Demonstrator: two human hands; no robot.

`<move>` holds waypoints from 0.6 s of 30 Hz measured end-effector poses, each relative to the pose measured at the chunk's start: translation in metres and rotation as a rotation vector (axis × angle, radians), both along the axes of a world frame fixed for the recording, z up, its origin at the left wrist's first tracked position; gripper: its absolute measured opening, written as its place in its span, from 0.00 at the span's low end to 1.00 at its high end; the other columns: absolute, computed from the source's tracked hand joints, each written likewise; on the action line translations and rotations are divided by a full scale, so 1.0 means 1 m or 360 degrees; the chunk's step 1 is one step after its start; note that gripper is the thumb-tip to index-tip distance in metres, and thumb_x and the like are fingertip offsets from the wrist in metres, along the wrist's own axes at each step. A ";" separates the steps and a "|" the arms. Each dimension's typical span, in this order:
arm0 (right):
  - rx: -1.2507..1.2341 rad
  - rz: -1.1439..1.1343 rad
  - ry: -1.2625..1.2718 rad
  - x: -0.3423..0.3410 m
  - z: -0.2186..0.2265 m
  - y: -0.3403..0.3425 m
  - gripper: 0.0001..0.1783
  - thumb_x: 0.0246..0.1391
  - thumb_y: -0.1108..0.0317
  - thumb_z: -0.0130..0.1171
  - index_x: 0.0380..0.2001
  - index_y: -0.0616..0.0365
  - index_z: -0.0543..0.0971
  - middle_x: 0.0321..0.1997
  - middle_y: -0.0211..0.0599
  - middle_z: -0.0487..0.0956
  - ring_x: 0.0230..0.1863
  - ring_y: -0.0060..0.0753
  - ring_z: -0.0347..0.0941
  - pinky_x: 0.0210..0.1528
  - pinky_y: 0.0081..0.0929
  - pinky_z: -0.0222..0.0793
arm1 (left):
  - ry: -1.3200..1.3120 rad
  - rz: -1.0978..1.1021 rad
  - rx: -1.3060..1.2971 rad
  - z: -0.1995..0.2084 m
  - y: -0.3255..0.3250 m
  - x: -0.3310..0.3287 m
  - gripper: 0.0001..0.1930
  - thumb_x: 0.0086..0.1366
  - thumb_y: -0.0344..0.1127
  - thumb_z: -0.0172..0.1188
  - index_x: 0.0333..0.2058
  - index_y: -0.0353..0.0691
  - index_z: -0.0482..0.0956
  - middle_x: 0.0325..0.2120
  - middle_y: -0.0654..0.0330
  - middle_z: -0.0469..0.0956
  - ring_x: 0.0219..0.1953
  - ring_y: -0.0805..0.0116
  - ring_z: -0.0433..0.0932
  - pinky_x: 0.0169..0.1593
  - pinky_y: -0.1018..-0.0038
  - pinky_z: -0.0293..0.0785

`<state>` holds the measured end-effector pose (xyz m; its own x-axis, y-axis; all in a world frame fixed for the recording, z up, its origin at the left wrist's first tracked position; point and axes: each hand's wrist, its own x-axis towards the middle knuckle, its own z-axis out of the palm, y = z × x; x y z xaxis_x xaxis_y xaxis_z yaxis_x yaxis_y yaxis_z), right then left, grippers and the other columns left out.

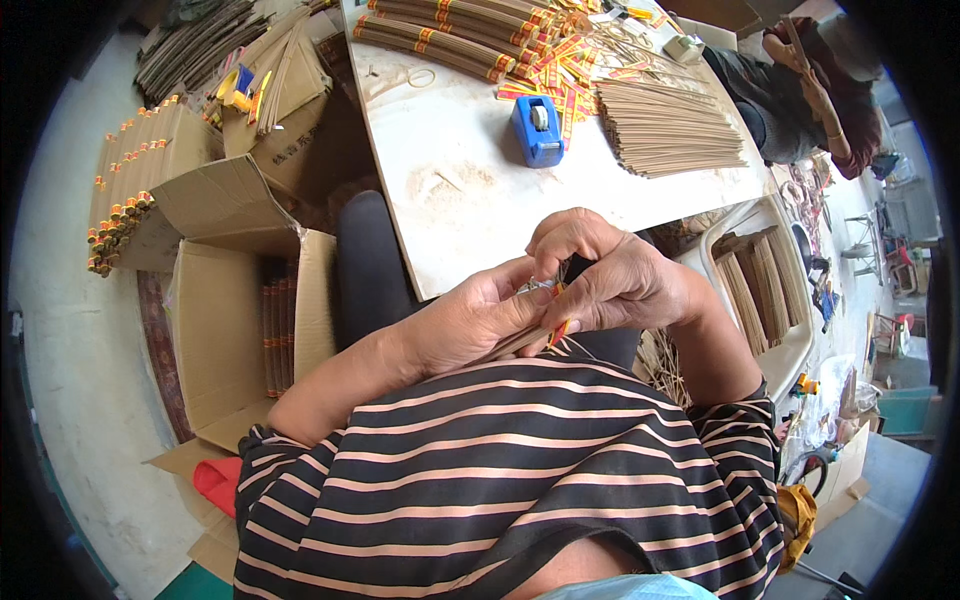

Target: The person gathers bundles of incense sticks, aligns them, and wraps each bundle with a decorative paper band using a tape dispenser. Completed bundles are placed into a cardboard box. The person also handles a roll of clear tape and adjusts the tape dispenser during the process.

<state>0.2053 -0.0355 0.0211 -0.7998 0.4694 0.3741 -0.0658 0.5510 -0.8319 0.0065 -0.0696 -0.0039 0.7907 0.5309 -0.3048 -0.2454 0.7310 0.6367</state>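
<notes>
In front of my striped shirt, my left hand [485, 310] is closed around a bundle of thin brown incense sticks [507, 346], whose far part is hidden by my fingers. My right hand [615, 275] meets it at the bundle, fingers bent and pinching a red and yellow paper strip [559, 331] against the sticks. How far the strip goes round them is hidden. Beyond my hands, on the white table [440, 230], stand a blue tape dispenser [539, 131] and a spread of loose incense sticks [670, 125]. More paper strips [568, 75] lie behind the dispenser.
Banded incense bundles [435, 45] lie at the table's far left. An open cardboard box [205, 330] with bundles inside stands at my left, near stacked bundles [130, 190]. To my right is a white bin [800, 345] of sticks. Another person [800, 95] sits at the far right.
</notes>
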 end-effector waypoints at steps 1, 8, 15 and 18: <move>-0.0042 0.0003 0.0046 0.000 0.002 0.000 0.11 0.39 0.67 0.66 0.29 0.58 0.82 0.42 0.36 0.72 0.47 0.36 0.64 0.51 0.33 0.59 | -0.0037 0.0037 -0.0041 -0.001 0.000 -0.002 0.25 0.66 0.40 0.47 0.58 0.37 0.53 0.25 0.64 0.68 0.22 0.81 0.65 0.24 0.87 0.64; -0.1022 -0.0901 0.0379 -0.002 -0.006 -0.025 0.16 0.50 0.59 0.59 0.30 0.62 0.72 0.29 0.28 0.71 0.31 0.15 0.64 0.34 0.15 0.61 | 0.0475 0.0304 0.0569 0.010 -0.001 -0.012 0.35 0.65 0.41 0.49 0.61 0.34 0.40 0.20 0.64 0.67 0.19 0.82 0.63 0.22 0.87 0.61; -0.1127 -0.0929 -0.0029 -0.027 -0.013 -0.037 0.15 0.51 0.60 0.59 0.27 0.62 0.72 0.22 0.23 0.69 0.24 0.13 0.61 0.23 0.13 0.59 | 0.0529 0.0368 0.0730 0.013 -0.006 -0.011 0.22 0.65 0.43 0.48 0.50 0.37 0.54 0.21 0.64 0.67 0.18 0.83 0.63 0.21 0.88 0.59; -0.1187 -0.0863 0.0062 -0.027 -0.016 -0.038 0.12 0.53 0.63 0.57 0.27 0.62 0.72 0.22 0.24 0.70 0.24 0.13 0.61 0.24 0.13 0.60 | 0.0482 0.0352 0.0687 0.011 -0.005 -0.013 0.18 0.65 0.43 0.49 0.45 0.39 0.56 0.21 0.63 0.67 0.18 0.83 0.63 0.21 0.89 0.59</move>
